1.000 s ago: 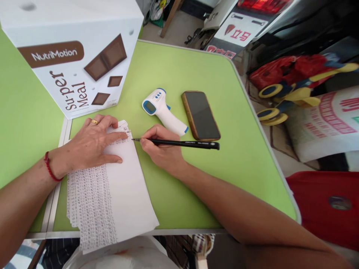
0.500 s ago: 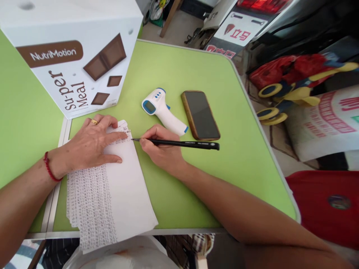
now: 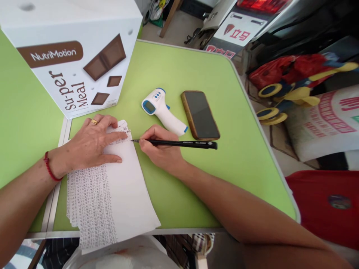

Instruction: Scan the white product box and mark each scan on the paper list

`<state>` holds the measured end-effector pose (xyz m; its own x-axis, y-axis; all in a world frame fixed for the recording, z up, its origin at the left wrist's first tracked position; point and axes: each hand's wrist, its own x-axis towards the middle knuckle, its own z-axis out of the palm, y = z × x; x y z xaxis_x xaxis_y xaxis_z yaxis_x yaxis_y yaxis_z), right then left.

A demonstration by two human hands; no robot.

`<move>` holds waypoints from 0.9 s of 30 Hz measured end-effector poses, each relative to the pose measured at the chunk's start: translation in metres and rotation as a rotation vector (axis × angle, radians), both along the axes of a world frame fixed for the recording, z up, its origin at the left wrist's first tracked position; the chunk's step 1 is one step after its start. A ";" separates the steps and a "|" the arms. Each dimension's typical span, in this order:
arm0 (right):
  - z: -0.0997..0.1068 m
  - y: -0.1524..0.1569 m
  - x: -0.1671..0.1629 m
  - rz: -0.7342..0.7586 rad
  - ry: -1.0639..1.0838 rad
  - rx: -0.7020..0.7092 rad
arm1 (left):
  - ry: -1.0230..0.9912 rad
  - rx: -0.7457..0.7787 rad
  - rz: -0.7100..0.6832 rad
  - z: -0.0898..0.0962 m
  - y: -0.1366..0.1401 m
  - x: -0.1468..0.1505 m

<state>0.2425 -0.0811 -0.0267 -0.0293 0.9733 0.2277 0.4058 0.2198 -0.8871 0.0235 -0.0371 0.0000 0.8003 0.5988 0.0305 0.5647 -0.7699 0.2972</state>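
Several sheets of paper (image 3: pixel 129 186), with rows of small handwriting along their left part, lie in a stack on the green table (image 3: pixel 224 179). My left hand (image 3: pixel 92 144) rests flat over the upper part of the stack with its fingers spread; a gold ring and a red bracelet are on it. A slim black pen (image 3: pixel 182 143) is pinched in my right hand (image 3: pixel 161 147). Its tip touches or nearly touches the top sheet near the right edge, just beside my left index fingertip. The pen's shaft points to the right.
A white infrared thermometer (image 3: pixel 164 112) lies just beyond my right hand, with a phone (image 3: pixel 200 115) beside it. A large white box (image 3: pixel 98 22) stands at the back left. Beyond the table's right edge are a red seat (image 3: pixel 314 209) and a white sack (image 3: pixel 305 138).
The pen has shifted very slightly left and its tail has dipped a little. The lower right corner of the paper has moved slightly to the right. My left hand has stayed still.
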 end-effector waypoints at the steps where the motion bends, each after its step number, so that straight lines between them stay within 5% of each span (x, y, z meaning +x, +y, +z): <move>1: -0.001 0.000 0.000 0.002 -0.003 0.017 | -0.002 0.001 0.000 0.000 0.000 0.000; 7: -0.005 -0.003 0.001 -0.133 -0.004 0.319 | -0.011 -0.023 0.014 0.000 0.000 0.000; 13: -0.009 0.007 0.010 0.031 -0.190 0.544 | -0.020 -0.013 0.002 0.001 0.000 0.001; 27: -0.025 0.018 0.029 0.065 -0.625 0.572 | -0.011 0.157 0.048 -0.006 -0.005 0.006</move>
